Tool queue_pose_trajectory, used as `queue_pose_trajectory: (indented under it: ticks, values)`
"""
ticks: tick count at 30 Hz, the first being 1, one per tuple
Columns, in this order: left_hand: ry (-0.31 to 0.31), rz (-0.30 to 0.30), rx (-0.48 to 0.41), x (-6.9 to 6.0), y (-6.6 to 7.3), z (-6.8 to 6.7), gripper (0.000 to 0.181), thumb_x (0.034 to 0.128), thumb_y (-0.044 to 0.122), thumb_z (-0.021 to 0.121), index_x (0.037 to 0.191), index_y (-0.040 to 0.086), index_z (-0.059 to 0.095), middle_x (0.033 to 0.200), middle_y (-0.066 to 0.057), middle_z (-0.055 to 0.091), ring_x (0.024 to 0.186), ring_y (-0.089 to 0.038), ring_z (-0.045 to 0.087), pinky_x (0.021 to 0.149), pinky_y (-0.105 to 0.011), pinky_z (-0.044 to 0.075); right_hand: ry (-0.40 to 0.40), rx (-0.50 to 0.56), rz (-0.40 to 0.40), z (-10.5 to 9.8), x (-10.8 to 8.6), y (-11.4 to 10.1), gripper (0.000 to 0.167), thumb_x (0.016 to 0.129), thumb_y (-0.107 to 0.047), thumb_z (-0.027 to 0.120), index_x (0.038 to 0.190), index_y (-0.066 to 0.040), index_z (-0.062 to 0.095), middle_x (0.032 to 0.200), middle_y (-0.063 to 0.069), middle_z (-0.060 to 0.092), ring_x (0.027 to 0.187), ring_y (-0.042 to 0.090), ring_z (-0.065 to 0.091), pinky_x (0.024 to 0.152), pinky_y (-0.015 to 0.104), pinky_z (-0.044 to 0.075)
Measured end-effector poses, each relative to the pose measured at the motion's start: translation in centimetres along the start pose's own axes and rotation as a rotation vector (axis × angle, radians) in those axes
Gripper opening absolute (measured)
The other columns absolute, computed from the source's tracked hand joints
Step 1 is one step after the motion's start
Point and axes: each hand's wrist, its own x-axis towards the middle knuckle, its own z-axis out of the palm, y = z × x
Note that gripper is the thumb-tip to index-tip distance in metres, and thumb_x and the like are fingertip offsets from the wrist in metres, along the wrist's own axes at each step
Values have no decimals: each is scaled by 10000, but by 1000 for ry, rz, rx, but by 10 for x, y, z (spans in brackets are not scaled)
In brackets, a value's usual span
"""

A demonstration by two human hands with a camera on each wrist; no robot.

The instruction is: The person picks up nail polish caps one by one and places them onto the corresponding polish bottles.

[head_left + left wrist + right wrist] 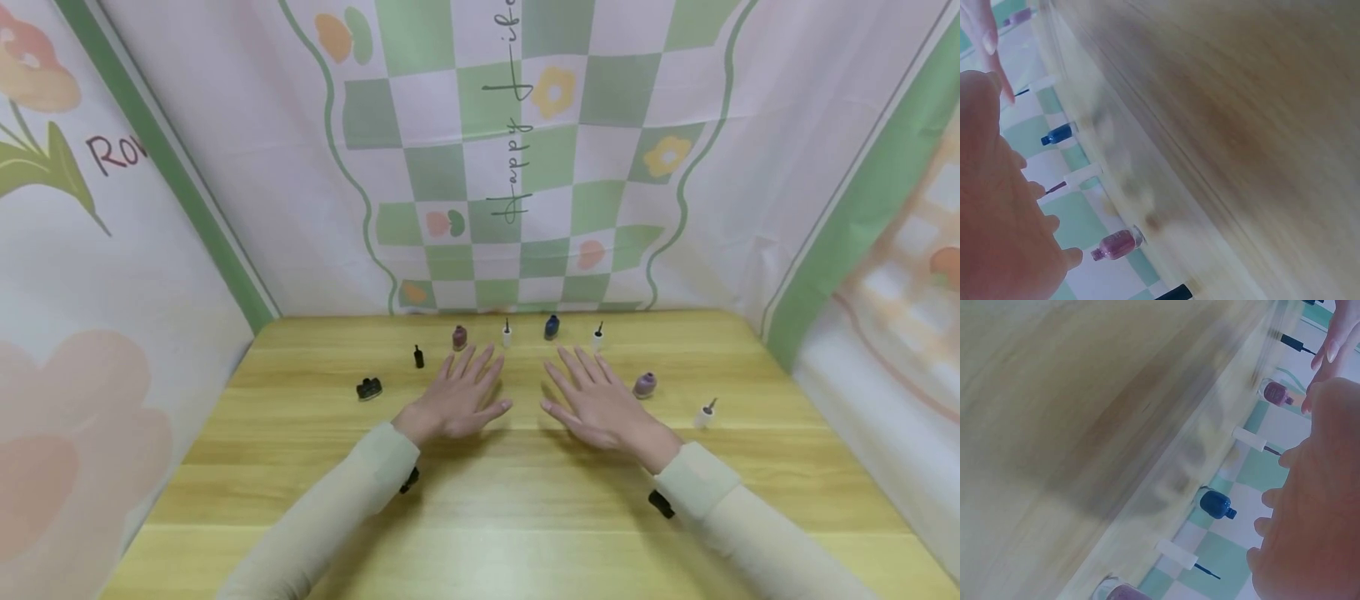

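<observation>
My left hand (457,398) and right hand (600,400) hover palm down over the table, fingers straight and spread, holding nothing. Just beyond the left fingertips stand a mauve nail polish bottle (460,337) without its cap and a white brush cap (507,335), bristles up. Past the right hand are an uncapped blue nail polish bottle (1215,503) and a second white brush cap (1177,553). A purple nail polish bottle (645,385) stands right of that hand, with another white brush cap (706,415) farther right. Left of my left hand are a black brush cap (418,358) and black bottle (369,389).
The wooden table (495,533) ends at a checked fabric backdrop (517,250). Fabric walls rise on the left (150,350) and right (870,433). A small black object shows beside each sleeve cuff. The bottles and caps form a rough arc around the hands.
</observation>
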Motion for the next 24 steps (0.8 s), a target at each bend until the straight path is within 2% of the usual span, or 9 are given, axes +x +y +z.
queue_pose_trajectory:
  ticks: [13,18,24]
  values:
    - [40,42,-13,-4,-2,2,782,1060,645,218,1653,153,84,1721,-102,0,1569,-376,-27,1241,-623,26,-18,0,9,-5,-8,3,680,1091,-518,355,1600,-71,300,1684,196,112,1541,449,121,1240,619,85]
    - [26,35,-12,-7,-3,2,778,1060,644,216,1654,163,69,1722,-73,-37,1567,-341,-77,1245,-604,1,-28,-10,10,-4,-11,5,688,1091,-526,341,1604,-71,286,1686,191,102,1547,437,94,1243,613,78]
    - [19,43,-8,-10,-1,1,764,1065,635,228,1654,167,90,1724,-70,-10,1571,-335,-66,1248,-600,18,-5,-27,-4,2,-15,7,679,1087,-522,363,1587,-64,333,1675,204,148,1539,446,132,1237,625,108]
